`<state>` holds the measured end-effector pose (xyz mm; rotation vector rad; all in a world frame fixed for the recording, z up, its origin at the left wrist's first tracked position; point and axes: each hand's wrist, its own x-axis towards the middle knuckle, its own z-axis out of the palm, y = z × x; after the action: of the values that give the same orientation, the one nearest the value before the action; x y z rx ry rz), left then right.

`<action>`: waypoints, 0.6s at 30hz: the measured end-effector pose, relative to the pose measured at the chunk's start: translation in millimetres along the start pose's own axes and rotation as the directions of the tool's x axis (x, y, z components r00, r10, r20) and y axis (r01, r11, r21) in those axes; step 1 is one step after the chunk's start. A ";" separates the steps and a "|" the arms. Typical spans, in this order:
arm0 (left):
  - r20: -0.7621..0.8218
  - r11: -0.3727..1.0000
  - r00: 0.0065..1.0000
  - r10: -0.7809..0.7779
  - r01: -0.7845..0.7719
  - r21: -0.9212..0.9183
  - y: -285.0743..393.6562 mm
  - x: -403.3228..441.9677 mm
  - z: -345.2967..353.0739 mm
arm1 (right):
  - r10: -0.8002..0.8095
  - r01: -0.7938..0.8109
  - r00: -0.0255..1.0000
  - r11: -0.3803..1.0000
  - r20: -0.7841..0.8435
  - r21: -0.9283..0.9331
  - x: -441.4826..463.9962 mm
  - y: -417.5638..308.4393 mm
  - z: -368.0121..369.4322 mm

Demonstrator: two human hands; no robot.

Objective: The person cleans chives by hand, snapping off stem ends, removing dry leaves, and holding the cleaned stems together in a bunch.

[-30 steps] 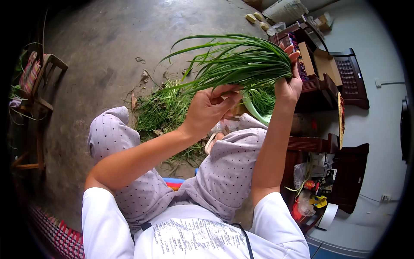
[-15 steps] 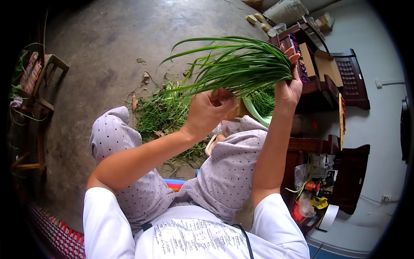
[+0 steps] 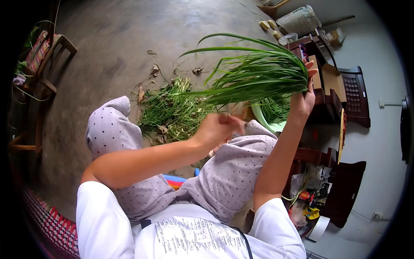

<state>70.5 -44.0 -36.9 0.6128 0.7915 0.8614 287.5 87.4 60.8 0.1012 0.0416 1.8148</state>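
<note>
A thick bunch of long green chives (image 3: 263,73) is held up by my right hand (image 3: 304,97), which is closed round its gathered end. The leaf tips fan out to the left. My left hand (image 3: 220,128) is below the bunch, apart from it, with thumb and fingers pinched together. Motion blurs its fingertips, so I cannot make out what they hold. A heap of loose green trimmings (image 3: 174,112) lies on the floor beyond my knees. Beside my right knee, partly hidden by my arm, stands a pale green basin (image 3: 260,118) with more chives (image 3: 276,108) inside.
At the left is a wooden chair (image 3: 64,45) with a striped cloth. Dark wooden furniture (image 3: 355,97) lines the right wall, bearing an open cardboard box (image 3: 332,80). Dry leaves (image 3: 141,94) are scattered on the concrete floor (image 3: 116,56). A white sack (image 3: 299,21) lies at the back.
My left hand has moved down and away from the bunch. My right hand still holds the chives, now slightly farther right in the view, which has shifted a little.
</note>
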 end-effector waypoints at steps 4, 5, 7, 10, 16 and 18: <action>0.289 0.818 0.945 -0.150 -0.046 0.573 -16.7 -12.8 -26.8 | 0.092 -0.092 0.996 0.995 0.019 0.028 -1.6 -7.5 0.3; 0.399 0.609 0.909 -0.116 -0.252 0.752 -22.0 -17.4 -36.1 | 0.097 -0.097 0.995 0.995 0.007 0.029 -2.6 -9.1 -0.1; 0.361 0.061 0.922 -0.138 -0.356 0.932 -31.6 -16.5 -57.3 | 0.067 -0.067 0.998 0.998 -0.011 0.014 -4.8 -8.7 2.0; 0.200 -0.180 0.976 -0.091 -0.213 0.960 -11.9 -11.0 -84.7 | 0.090 -0.089 0.996 0.996 -0.014 0.024 -6.5 -11.3 1.2; -0.024 0.522 0.894 0.448 -0.240 0.819 1.3 9.9 -108.0 | 0.079 -0.078 0.997 0.997 -0.025 0.023 -7.6 -6.4 2.8; -0.037 0.781 0.919 0.392 -0.311 0.541 4.7 12.4 -108.8 | 0.123 -0.122 0.992 0.992 -0.017 0.033 -7.8 -2.0 4.9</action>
<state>-14.3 -14.2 -99.6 1.2303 1.0830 1.0464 291.7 80.1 65.2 0.1107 0.0796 1.9384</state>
